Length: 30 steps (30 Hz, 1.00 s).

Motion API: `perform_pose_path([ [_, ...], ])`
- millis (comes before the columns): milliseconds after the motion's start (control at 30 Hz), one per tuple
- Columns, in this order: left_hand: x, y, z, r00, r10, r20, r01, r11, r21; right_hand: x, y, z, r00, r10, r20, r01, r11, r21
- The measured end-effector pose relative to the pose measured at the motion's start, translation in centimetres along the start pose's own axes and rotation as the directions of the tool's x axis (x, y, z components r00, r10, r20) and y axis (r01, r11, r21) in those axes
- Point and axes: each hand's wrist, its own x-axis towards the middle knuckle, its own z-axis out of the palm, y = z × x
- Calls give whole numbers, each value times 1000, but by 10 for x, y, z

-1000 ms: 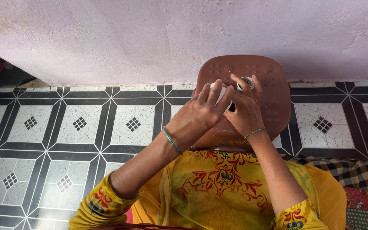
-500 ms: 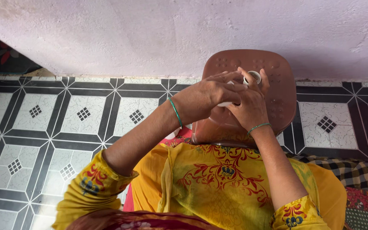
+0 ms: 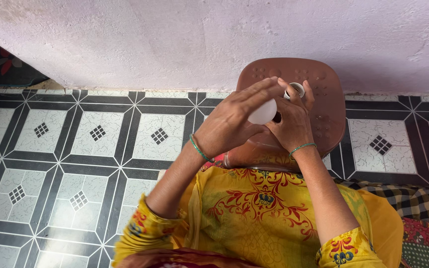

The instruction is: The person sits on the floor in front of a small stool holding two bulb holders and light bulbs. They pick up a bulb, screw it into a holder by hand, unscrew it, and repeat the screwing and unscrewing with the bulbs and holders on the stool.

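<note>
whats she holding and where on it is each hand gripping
The left hand wraps the round white body of a bulb; the right hand pinches its metal base end with the fingertips, above the brown stool.

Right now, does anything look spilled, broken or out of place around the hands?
Nothing stands out. The left hand holds a white rounded object and the right hand a small round piece, both above the brown plastic stool. The tiled floor shows no spill.
</note>
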Motion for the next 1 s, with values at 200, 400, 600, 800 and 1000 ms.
perform_pose_path([
  [200,-16,7,11,967,-117,-226,61,969,-241,2,-6,-6,997,70,43,-72,996,54],
  [400,-32,-12,31,912,-330,-242,156,827,-539,1,-3,-6,999,-14,-35,16,999,51],
  [600,-53,-63,43,799,-557,-227,200,602,-773,-1,1,-2,996,-68,-51,66,997,-42],
  [800,-74,-111,63,476,-855,-208,101,288,-952,-1,5,-3,996,-77,-50,74,995,-62],
  [1000,-76,-115,72,452,-882,-133,83,190,-978,-1,7,-3,997,-70,-16,69,995,-78],
])
